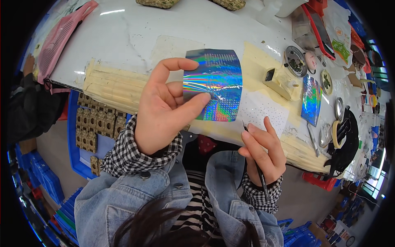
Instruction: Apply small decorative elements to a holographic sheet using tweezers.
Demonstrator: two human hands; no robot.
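Note:
Pinched between the thumb and fingers of my left hand [162, 109] is a shiny, rainbow-coloured holographic sheet [222, 78] with rows of tiny dots. It is raised above the table and bends slightly. My right hand [265, 156], lower and to the right, grips a slim dark pointed tool [261, 179] like a pen; its fine tip points up toward the sheet without touching it. Under and beside the sheet lies a white paper [265, 113] scattered with small dark specks. A second holographic sheet [311, 101] rests farther right.
A tape-wrapped block [282, 84], a round dish of dark bits [295, 61], metal tweezers [313, 140] and a tape roll [340, 133] lie at right. Below the table edge at left, a blue tray [74, 142] holds several brown carved pieces [86, 138]. A pink basket [61, 43] stands far left.

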